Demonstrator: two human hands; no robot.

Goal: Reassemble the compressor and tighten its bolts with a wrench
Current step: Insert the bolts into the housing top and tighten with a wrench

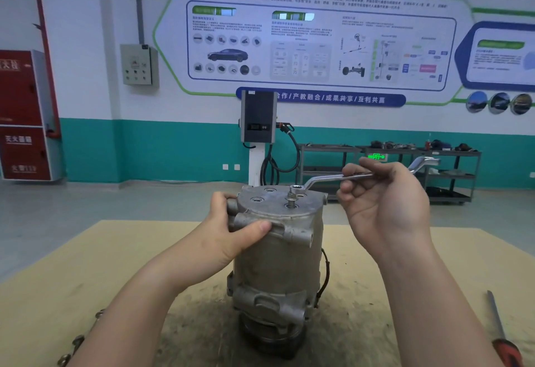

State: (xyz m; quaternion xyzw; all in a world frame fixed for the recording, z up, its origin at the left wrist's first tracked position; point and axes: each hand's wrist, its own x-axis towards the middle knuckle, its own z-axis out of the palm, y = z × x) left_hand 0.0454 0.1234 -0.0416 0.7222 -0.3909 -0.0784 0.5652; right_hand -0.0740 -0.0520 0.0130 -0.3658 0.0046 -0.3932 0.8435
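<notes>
Compressor [278, 253]: I see it standing upright at the centre of the frame, a dull grey cast-metal cylinder with lugs and tube-shaped bosses round its flat top cover, and a dark round pulley end at the bottom.
Bolt [291, 198]: one shiny bolt stands out of the top cover, right of centre; other holes in the cover look like round recesses.
Wrench [359, 176]: a polished steel ring spanner with a cranked neck; its ring end sits on the bolt, the shaft runs off to the right.
Left hand [231, 232]: I see it grasping the compressor's upper left side, thumb pressed across a boss.
Right hand [385, 201]: palm towards me, fingers curled round the wrench shaft, at centre right.
Table [86, 274]: a yellowish, matte board, smudged dark around the compressor.
Screwdriver [502, 334]: lower right corner, thin metal shank, red-and-black handle.
Loose bolts [75, 343]: small metal pieces at the lower left edge, partly hidden by the forearm.
</notes>
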